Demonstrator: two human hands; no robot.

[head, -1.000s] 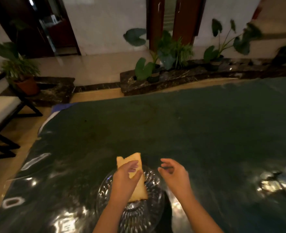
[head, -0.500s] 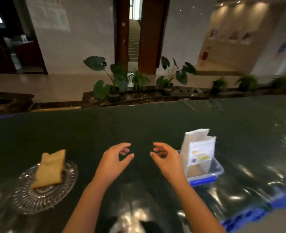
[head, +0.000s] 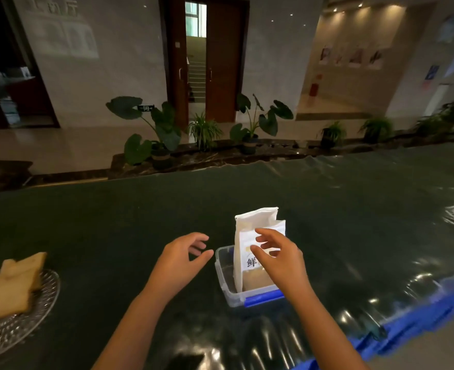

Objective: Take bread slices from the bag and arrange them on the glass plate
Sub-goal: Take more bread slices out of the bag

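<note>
Bag: white bread bag point(head: 250, 231) upright in a clear tub point(head: 227, 287) on the dark worktop point(head: 354, 222).
Right hand point(head: 282, 260): before the bag, fingers spread, grasping nothing.
Left hand point(head: 179, 260): just left of the tub, fingers released.
Plate: glass plate point(head: 44, 297) far left of the bag, bread slices point(head: 12, 287) on it.

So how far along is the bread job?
Done: bread lies on the glass plate. In hand: nothing yet; both hands are empty, the right hand open in front of the bread bag, the left hand beside it. Left: more slices.
</note>
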